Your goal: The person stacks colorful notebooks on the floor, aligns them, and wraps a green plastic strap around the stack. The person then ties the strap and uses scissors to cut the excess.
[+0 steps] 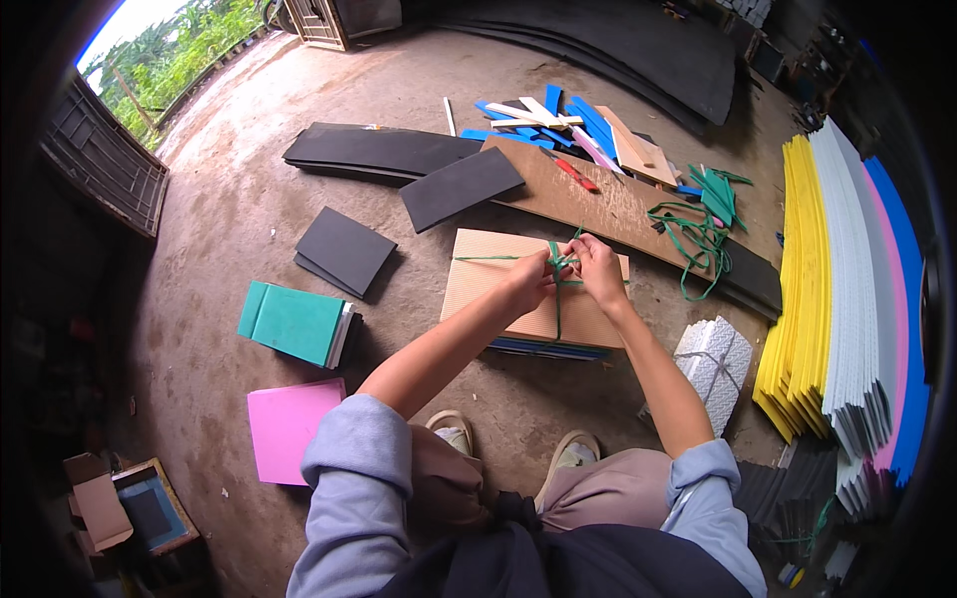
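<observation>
At frame centre, the left hand (530,280) and right hand (599,271) each pinch the green strap (559,312) atop the tan-topped sheet bundle (532,325), seemingly knotting it, so the next move calls for even, opposing tension.

Daylight enters at upper left, paling the floor (229,90) there; the left rim sinks into darkness, and fisheye distortion bows the yellow sheets (797,299) at right.
</observation>
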Demonstrator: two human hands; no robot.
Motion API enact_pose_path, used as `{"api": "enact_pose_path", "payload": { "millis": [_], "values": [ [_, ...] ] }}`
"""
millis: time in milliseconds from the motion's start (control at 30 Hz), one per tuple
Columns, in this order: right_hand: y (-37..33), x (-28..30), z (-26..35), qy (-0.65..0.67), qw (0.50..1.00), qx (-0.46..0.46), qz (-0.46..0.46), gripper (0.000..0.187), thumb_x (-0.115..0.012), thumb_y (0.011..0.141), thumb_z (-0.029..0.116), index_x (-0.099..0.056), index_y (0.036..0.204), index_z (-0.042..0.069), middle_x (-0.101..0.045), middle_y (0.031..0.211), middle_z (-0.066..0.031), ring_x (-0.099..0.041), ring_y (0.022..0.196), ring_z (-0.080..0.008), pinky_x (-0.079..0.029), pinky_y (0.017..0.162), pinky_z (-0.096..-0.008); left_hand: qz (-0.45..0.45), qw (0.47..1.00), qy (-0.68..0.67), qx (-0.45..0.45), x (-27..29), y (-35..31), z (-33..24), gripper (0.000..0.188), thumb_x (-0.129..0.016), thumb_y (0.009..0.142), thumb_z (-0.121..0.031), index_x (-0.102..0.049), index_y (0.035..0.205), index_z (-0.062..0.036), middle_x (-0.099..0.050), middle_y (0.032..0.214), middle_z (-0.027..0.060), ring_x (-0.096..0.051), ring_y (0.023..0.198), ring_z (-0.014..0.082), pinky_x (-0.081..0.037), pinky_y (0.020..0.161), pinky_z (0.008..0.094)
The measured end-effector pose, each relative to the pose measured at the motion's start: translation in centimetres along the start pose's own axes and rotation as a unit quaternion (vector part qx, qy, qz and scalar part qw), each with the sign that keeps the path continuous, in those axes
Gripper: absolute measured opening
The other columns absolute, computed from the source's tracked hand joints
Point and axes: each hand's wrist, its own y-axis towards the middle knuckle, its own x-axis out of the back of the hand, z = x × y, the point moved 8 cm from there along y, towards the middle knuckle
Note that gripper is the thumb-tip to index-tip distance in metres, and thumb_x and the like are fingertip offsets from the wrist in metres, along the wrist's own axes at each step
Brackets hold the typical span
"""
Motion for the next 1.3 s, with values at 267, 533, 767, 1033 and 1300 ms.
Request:
{"api": "enact_pose_path", "payload": {
  "millis": [267,533,767,1033,1300],
  "values": [
    [-0.8,0.4,3.2,-0.068,0.996,0.061,-0.003,0.021,-0.045,0.088,0.016,-0.056,0.078,0.002,-0.058,0.063,-0.0051,-0.053,0.05,-0.0116,-0.042,0.048,-0.0262,0.007,0.821,0.542,-0.179,1.0,-1.9,-6.8,0.027,-0.055,0.083,-0.023,-0.061,0.094,0.0007,-0.062,0.092,0.0119,-0.062,0.075,0.0202,-0.048,0.07,0.0283],
    [-1.3,0.5,3.9,-0.078,0.995,0.064,0.009,0.022,-0.046,0.089,0.017,-0.056,0.078,0.001,-0.058,0.063,-0.0067,-0.054,0.051,-0.0128,-0.042,0.048,-0.0269,0.021,0.593,0.655,-0.467,-3.6,-4.2,-6.5,0.015,-0.064,0.072,-0.014,-0.065,0.084,-0.0041,-0.056,0.074,0.0136,-0.056,0.066,0.0277,-0.046,0.063,0.0346],
    [-1.2,1.4,5.6,-0.05,0.996,0.048,0.061,0.02,-0.052,0.086,0.018,-0.049,0.1,0.004,-0.055,0.058,-0.0069,-0.054,0.052,-0.012,-0.041,0.049,-0.0262,-0.003,0.734,0.561,-0.384,-1.3,-2.0,-6.2,0.02,-0.052,0.084,-0.017,-0.063,0.077,-0.0018,-0.054,0.067,0.0082,-0.053,0.065,0.0169,-0.043,0.059,0.0307],
    [-1.8,3.1,4.4,-0.153,0.979,0.047,0.125,0.043,-0.066,0.073,0.011,-0.045,0.11,0.004,-0.052,0.066,-0.0031,-0.05,0.064,-0.009,-0.041,0.058,-0.0255,-0.022,0.88,0.447,-0.159,0.0,-0.6,-4.8,0.039,-0.037,0.092,-0.033,-0.051,0.067,-0.0065,-0.045,0.058,-0.0003,-0.042,0.055,0.011,-0.035,0.054,0.0271],
    [-2.3,2.7,4.6,-0.311,0.937,0.106,0.118,0.016,-0.063,0.073,0.012,-0.062,0.079,-0.003,-0.059,0.083,-0.0196,-0.058,0.08,-0.0336,-0.045,0.072,-0.0388,-0.138,0.742,0.587,-0.293,1.4,-1.7,-8.1,0.036,-0.042,0.089,-0.027,-0.06,0.074,0.0007,-0.057,0.062,0.0158,-0.057,0.061,0.0266,-0.042,0.06,0.0386]
  ]
}}
